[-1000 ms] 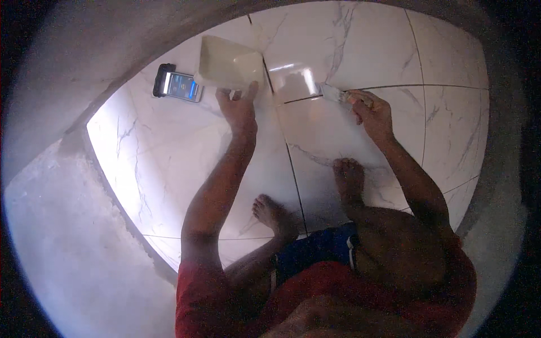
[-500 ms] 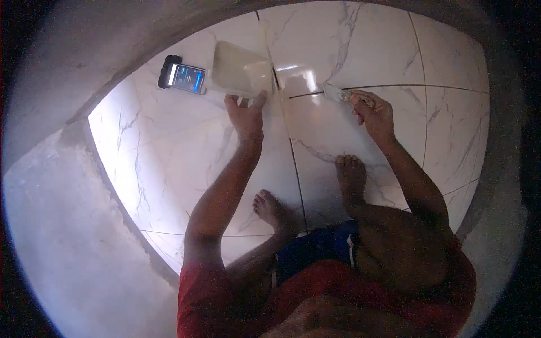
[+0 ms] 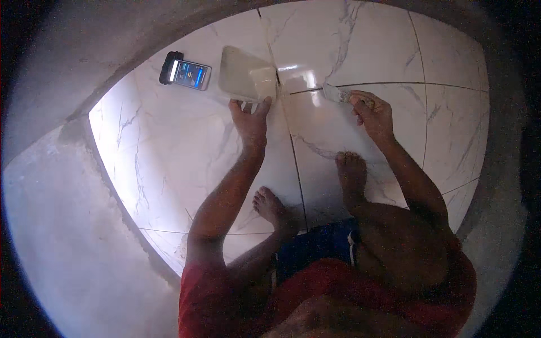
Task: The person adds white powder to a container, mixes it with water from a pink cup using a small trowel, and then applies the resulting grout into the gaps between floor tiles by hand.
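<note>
My left hand (image 3: pixel 251 122) grips the near edge of a pale, squarish plastic tub (image 3: pixel 239 73), fingers underneath and thumb on its near right corner. A little whitish stuff seems to lie inside the tub, though I cannot make out what. In my right hand (image 3: pixel 373 115) is a putty knife (image 3: pixel 336 94), its blade pointing left and smeared with pale material. The blade's tip is at the dark joint (image 3: pixel 304 91) between two floor tiles; whether it touches the floor I cannot tell.
White, grey-veined tiles (image 3: pixel 360 39) cover the floor, with dark joints between them. A lit smartphone (image 3: pixel 191 75) lies left of the tub beside a black object (image 3: pixel 170 67). Rough grey walls (image 3: pixel 62 186) curve around the floor. My bare feet (image 3: pixel 351 169) stand close by.
The tub has shifted slightly right and toward me with my left hand. My right hand and the putty knife have hardly moved.
</note>
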`<state>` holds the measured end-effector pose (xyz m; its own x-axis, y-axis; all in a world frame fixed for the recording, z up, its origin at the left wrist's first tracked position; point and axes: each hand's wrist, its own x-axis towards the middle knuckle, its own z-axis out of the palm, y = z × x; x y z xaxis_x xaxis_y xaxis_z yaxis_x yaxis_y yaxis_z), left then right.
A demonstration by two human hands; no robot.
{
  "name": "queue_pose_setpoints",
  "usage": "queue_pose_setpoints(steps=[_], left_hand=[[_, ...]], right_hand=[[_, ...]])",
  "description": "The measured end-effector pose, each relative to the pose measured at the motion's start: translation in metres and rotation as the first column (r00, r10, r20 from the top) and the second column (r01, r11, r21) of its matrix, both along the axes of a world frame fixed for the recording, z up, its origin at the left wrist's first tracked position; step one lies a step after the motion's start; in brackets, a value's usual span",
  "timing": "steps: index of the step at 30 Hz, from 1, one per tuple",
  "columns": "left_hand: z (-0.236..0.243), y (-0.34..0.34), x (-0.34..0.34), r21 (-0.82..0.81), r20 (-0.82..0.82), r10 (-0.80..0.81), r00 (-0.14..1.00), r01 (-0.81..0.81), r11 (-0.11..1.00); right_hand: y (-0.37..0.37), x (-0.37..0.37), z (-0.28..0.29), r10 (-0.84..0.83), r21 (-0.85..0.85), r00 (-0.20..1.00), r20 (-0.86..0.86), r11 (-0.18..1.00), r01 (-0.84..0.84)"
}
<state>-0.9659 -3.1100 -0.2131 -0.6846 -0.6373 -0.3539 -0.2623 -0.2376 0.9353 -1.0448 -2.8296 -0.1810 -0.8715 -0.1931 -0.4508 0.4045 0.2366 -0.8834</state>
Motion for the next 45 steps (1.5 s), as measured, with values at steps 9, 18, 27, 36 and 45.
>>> queue_pose_setpoints(steps=[9, 18, 27, 36, 45], left_hand=[[0.001, 0.002, 0.012, -0.028, 0.046, -0.033, 0.998, 0.034, 0.999], [0.008, 0.007, 0.017, 0.014, 0.022, 0.018, 1.0, -0.018, 1.0], [0.01, 0.01, 0.021, -0.021, 0.072, -0.022, 0.997, 0.023, 1.0], [0.017, -0.013, 0.023, 0.262, 0.009, 0.095, 0.995, -0.094, 0.96], [0.117, -0.055, 0.052, 0.514, -0.124, -0.07, 0.99, 0.125, 0.849]], right_hand=[[-0.001, 0.005, 0.007, 0.004, 0.023, 1.0, -0.017, 1.0, -0.004], [-0.001, 0.004, 0.006, 0.031, 0.066, 0.999, 0.027, 0.997, -0.033], [0.006, 0.005, 0.002, 0.054, 0.076, 0.999, 0.006, 0.996, -0.054], [-0.03, -0.024, 0.012, 0.221, 0.104, 0.973, -0.067, 0.971, -0.214], [-0.104, -0.075, 0.006, 0.671, 0.397, 0.707, -0.224, 0.725, -0.563]])
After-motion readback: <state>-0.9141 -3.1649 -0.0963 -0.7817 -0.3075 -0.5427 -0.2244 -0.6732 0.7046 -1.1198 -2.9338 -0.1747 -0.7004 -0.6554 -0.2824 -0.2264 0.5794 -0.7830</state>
